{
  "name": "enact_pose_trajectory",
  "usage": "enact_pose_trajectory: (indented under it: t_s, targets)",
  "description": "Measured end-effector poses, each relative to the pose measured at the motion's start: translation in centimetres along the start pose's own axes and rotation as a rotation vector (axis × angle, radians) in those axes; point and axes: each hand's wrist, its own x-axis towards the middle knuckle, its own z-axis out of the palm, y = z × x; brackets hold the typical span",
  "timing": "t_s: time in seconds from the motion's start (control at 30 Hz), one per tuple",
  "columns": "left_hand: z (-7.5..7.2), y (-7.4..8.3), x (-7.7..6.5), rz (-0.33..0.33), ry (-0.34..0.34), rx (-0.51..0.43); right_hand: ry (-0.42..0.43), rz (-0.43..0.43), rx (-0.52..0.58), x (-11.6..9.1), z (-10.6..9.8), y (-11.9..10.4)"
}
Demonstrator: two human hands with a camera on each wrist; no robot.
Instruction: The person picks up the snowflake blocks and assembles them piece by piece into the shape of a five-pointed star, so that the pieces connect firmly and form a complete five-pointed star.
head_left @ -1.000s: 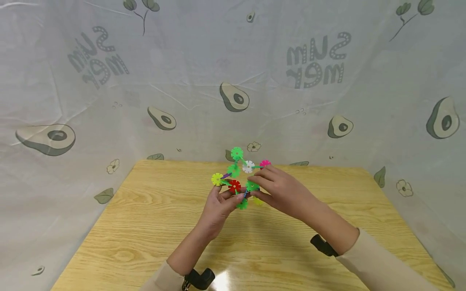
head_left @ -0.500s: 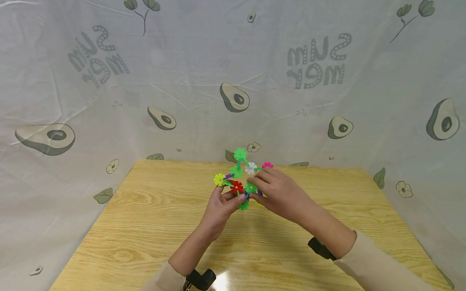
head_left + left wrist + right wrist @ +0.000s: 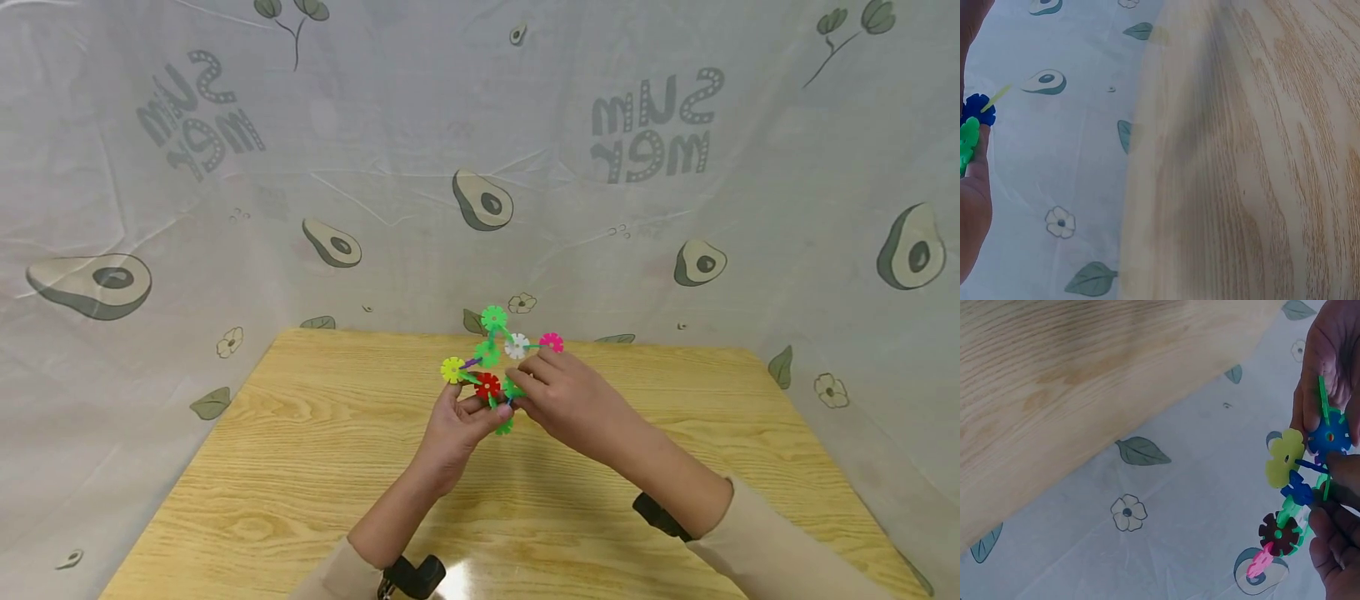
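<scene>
Both hands hold one structure of slotted snowflake discs above the table. In the head view my left hand [image 3: 450, 433] grips its lower left, near a red disc [image 3: 487, 385] and a yellow disc [image 3: 453, 370]. My right hand [image 3: 573, 396] pinches the lower right, partly covering a green disc [image 3: 513, 387]. A white disc [image 3: 517, 346] and a pink disc [image 3: 551, 342] stick out above the right fingers. The right wrist view shows a blue disc [image 3: 1330, 434] between the hands, beside another yellow disc [image 3: 1285, 459] and a dark disc [image 3: 1275, 534]. Fingers hide some joints.
The wooden table [image 3: 300, 483] lies below the hands. A pale cloth [image 3: 405, 250] printed with avocados hangs behind and at both sides. Black straps with small devices [image 3: 416, 575] sit on both wrists.
The structure has shifted slightly right. My right hand has moved a little left, its fingers now covering more of the green disc; the lower yellow disc has gone from the head view.
</scene>
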Motion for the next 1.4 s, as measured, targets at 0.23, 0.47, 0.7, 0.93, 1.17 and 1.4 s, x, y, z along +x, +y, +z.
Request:
enact_pose_trajectory:
  t_s: [0.23, 0.47, 0.7, 0.93, 1.17, 1.4]
  targets:
    - [-0.04, -0.04, 0.08, -0.009, 0.005, -0.010, -0.022, -0.067, -0.043, -0.15, 0.09, -0.02]
    - [0.01, -0.05, -0.12, -0.004, -0.007, -0.006, -0.077, -0.102, -0.098, -0.40, 0.03, -0.12]
    - [0.01, -0.02, -0.12, -0.004, -0.008, 0.009, -0.104, -0.141, -0.160, -0.49, 0.02, -0.06]
    - [-0.12, -0.01, -0.21, -0.033, -0.017, 0.021, -0.131, -0.169, -0.187, -0.66, 0.04, -0.08]
    - [-0.08, 0.01, -0.25, -0.015, -0.014, 0.020, -0.142, -0.170, -0.205, -0.61, 0.03, -0.22]
    - [0.06, 0.03, -0.09, -0.002, -0.008, 0.031, -0.141, -0.165, -0.214, -0.62, -0.08, -0.34]
